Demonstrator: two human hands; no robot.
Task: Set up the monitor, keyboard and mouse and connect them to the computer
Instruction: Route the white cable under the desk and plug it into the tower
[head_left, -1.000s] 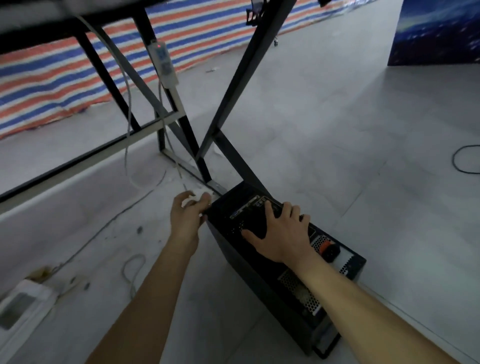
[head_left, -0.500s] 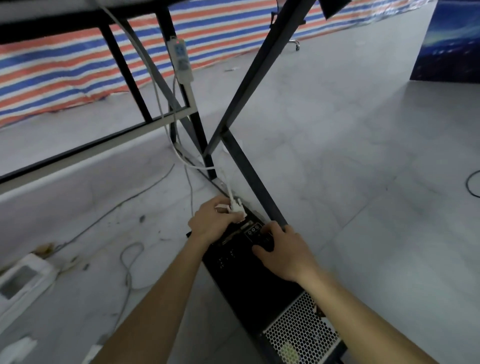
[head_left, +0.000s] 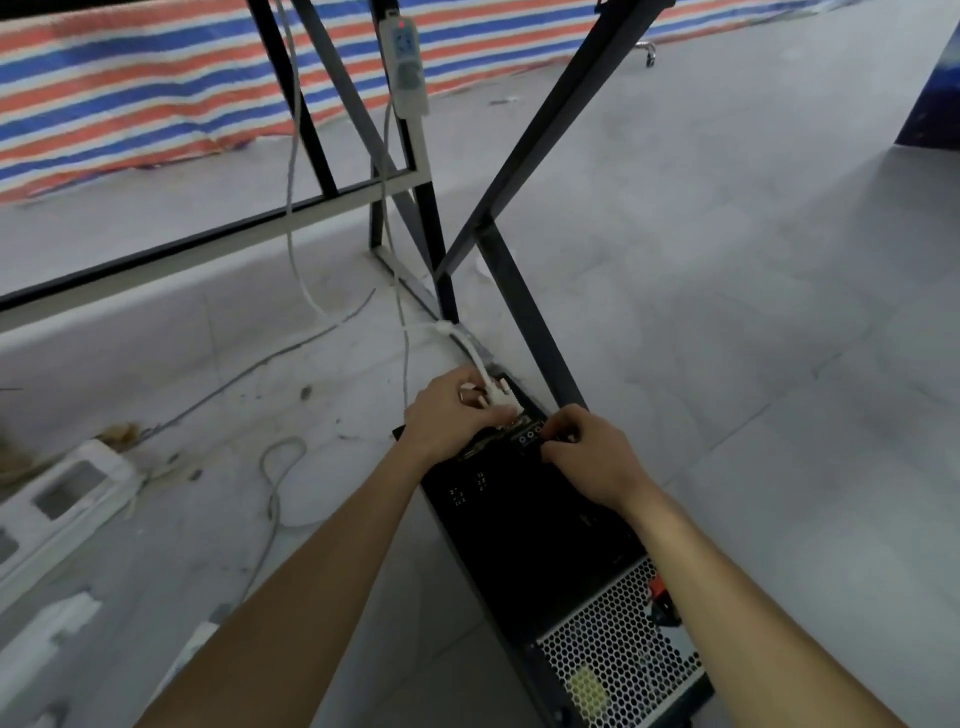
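The left hand (head_left: 451, 421) pinches a white connector (head_left: 500, 399) against the far end of the rear panel of the black computer (head_left: 530, 525), which lies on the floor at the foot of a black table frame (head_left: 524, 312). The right hand (head_left: 592, 460) rests beside it on the panel with its fingers curled; whether they grip anything cannot be told. The connector's white cable (head_left: 470, 348) rises past the frame's legs, where a power strip (head_left: 408, 67) hangs. A grey cable (head_left: 272, 483) loops on the floor to the left.
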